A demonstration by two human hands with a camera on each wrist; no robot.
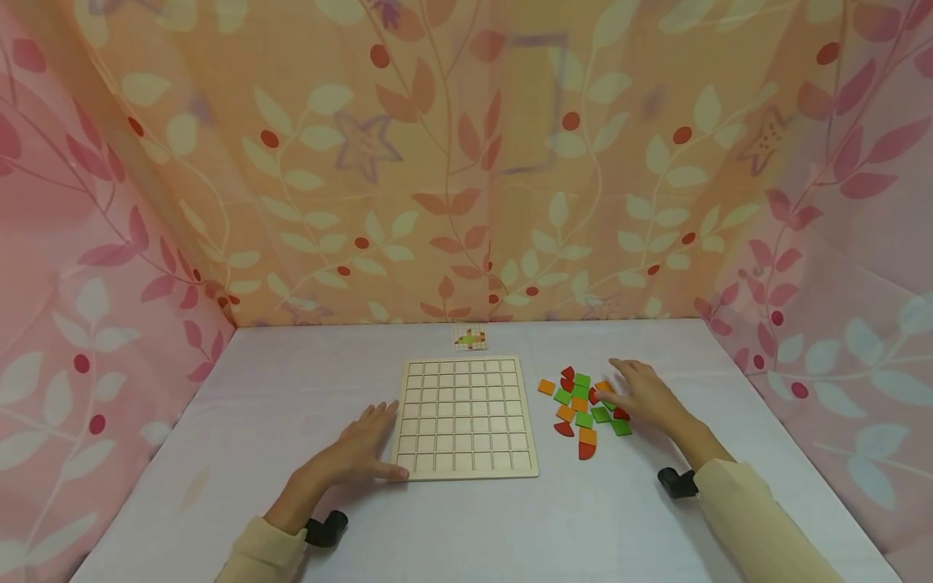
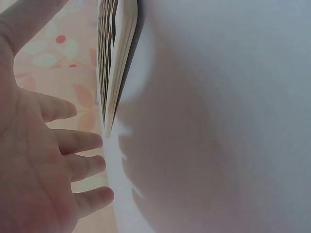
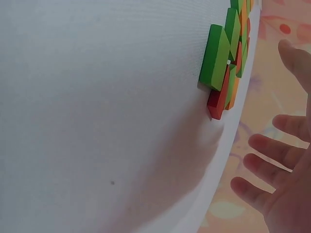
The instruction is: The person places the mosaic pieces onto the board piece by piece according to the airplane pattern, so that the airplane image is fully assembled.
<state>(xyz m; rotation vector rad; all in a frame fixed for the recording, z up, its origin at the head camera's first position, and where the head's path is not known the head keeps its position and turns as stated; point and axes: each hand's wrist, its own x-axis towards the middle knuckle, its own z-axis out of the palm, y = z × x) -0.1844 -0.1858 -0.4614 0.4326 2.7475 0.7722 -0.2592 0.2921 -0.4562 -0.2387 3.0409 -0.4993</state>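
Observation:
A square wooden grid board (image 1: 466, 417) lies in the middle of the table. At its left edge is my left hand (image 1: 363, 448), fingers spread, with the thumb by the near left corner; in the left wrist view the left hand (image 2: 34, 150) holds nothing. To the right of the board lies a loose cluster of green tiles (image 1: 584, 419), orange tiles (image 1: 565, 414) and red quarter-round tiles (image 1: 586, 451). My right hand (image 1: 647, 395) hovers over the cluster's right side, fingers apart and relaxed. Green tiles (image 3: 214, 58) sit beyond the right hand's fingers in the right wrist view.
Behind the board lies a small card (image 1: 470, 337) with a coloured pattern on a grid. A white cloth covers the table (image 1: 291, 380). Patterned curtains (image 1: 466, 162) hang at the back and both sides. Each wrist wears a black camera.

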